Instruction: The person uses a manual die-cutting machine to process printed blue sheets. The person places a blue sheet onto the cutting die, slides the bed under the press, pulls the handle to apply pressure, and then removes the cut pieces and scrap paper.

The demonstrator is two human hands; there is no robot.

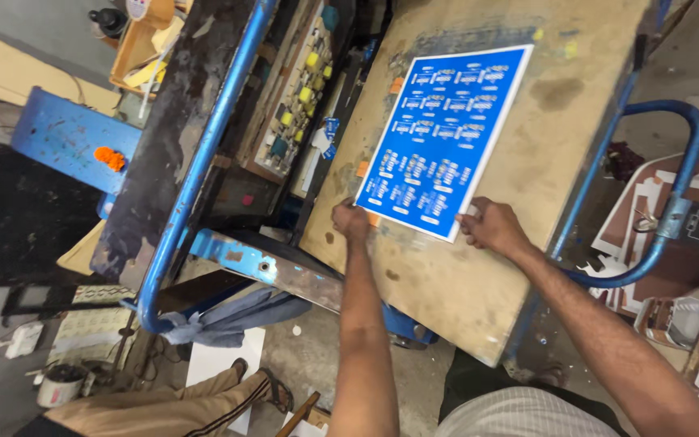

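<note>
A blue printed sheet (439, 139) with rows of small white label shapes and a white border lies on a worn wooden printing table (519, 202). My left hand (351, 219) pinches the sheet's near left corner. My right hand (488, 226) grips the near right corner. Both arms reach forward from the bottom of the head view. Small orange tabs (363, 169) stick to the table along the sheet's left edge.
A raised blue-framed screen (192, 162) stands at the left. A blue metal tube frame (673, 194) curves at the right. Blue cloth (232, 317) hangs below. Another person's leg and sandal (212, 396) are on the floor. Printed sheets (689, 235) lie at right.
</note>
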